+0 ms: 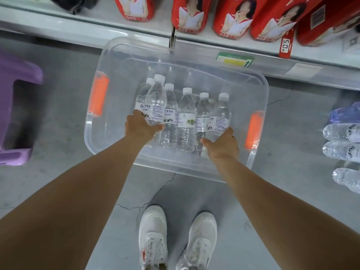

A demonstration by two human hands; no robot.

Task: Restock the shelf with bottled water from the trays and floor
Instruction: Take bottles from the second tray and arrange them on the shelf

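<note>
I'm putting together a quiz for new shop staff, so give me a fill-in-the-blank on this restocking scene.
1. The clear bin has two ____ handles.
2. The left hand and the right hand each grip a water ____ inside the bin.
3. The stool left of the bin is ____.
Missing words: orange; bottle; purple.

Left hand (140, 128), right hand (222, 145) around bottles (186, 115)

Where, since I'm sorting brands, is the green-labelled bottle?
Head view, centre: the green-labelled bottle sits mid-row in the clear tub, between the left hand and right hand.
</note>
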